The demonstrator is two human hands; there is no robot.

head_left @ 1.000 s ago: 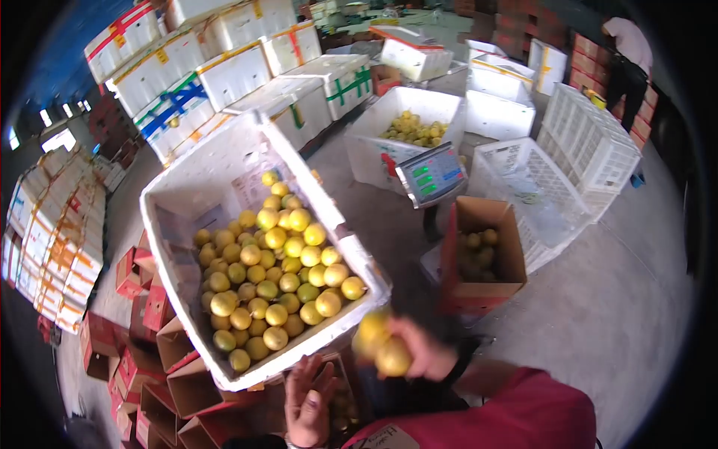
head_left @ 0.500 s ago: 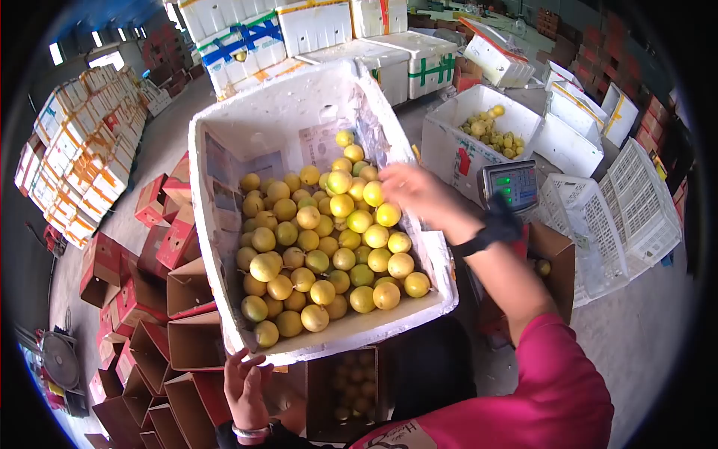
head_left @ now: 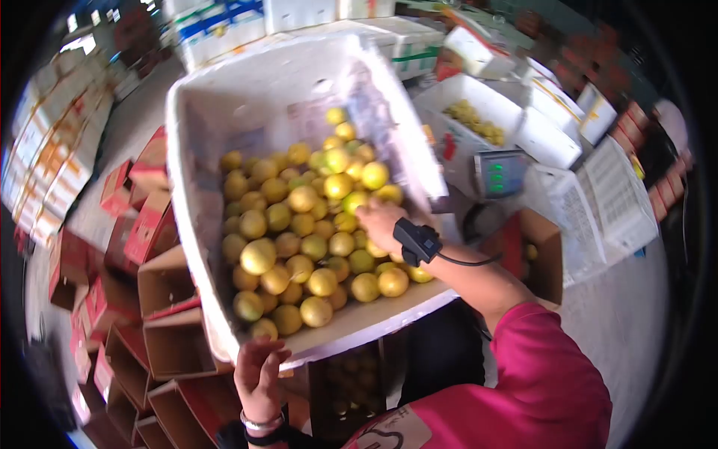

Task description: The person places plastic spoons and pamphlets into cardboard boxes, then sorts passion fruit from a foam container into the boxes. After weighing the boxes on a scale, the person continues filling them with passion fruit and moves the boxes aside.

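Note:
A large white foam box (head_left: 182, 165) fills the middle of the view, tilted toward me and holding many round yellow and greenish passion fruit (head_left: 302, 198). My right hand (head_left: 383, 227), with a black device on its wrist, reaches over the box's right side into the fruit. Its fingers are closed at a yellow-green passion fruit (head_left: 354, 202), though the fingertips are partly hidden. At the lower left corner of the box is my left hand (head_left: 259, 372), its fingers loosely bent and apart, holding nothing, close to the rim.
Open red-and-brown cartons (head_left: 178, 346) crowd the left floor. Below the foam box, a carton (head_left: 321, 400) holds more fruit. On the right are a scale display (head_left: 499, 173), another fruit-filled foam box (head_left: 516, 112), an open carton (head_left: 544, 247) and white plastic crates (head_left: 617, 198). Foam boxes (head_left: 299, 15) are stacked behind.
My right hand has moved from the box's right rim down and left onto the fruit. My left hand stays by the lower left corner. The whole view has shifted slightly.

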